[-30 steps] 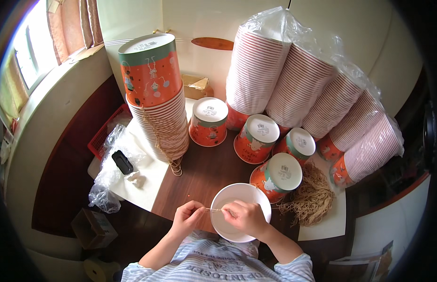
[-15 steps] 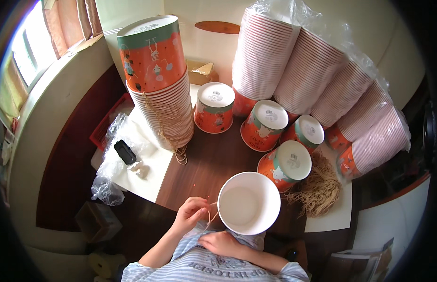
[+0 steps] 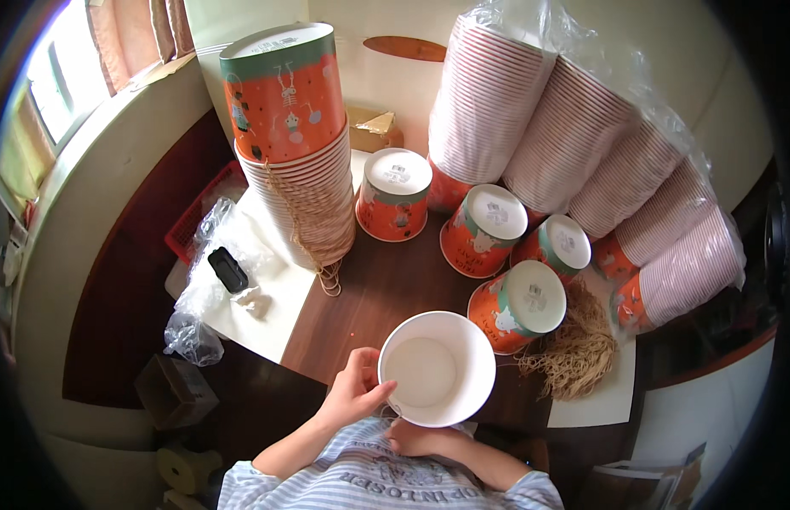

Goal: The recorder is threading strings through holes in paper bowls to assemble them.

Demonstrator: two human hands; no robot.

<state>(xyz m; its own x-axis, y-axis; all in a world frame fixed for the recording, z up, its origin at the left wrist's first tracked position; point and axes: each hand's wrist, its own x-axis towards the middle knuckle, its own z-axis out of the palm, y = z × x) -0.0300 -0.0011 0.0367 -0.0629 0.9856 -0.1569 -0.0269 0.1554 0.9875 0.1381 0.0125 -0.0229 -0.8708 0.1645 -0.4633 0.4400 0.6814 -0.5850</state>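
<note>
A white-lined paper bucket (image 3: 436, 369) stands open end up in front of me, over the table's near edge. My left hand (image 3: 358, 389) grips its left rim, thumb at the lip and fingers along the outer wall. Under the near side of the bucket is my right hand (image 3: 419, 438), fingers curled together close to the wall; what they hold is hidden. A thin cord (image 3: 389, 413) shows between the two hands. Several orange and green paper buckets, such as the nearest one (image 3: 516, 308), rest upside down beyond. A tan bundle of cords (image 3: 575, 350) lies to the right.
At the left rises a tall bucket stack (image 3: 295, 191), with cord loops (image 3: 327, 276) hanging down it. Plastic-wrapped bucket stacks (image 3: 558, 136) fill the back right. Clear plastic film (image 3: 195, 310) and a black tray (image 3: 228, 269) lie at the left, above a cardboard box (image 3: 176, 393).
My left hand has gone from holding the cord beside the bucket to gripping its rim. The right hand has moved right, under the bucket's near side. The bucket sits slightly further left.
</note>
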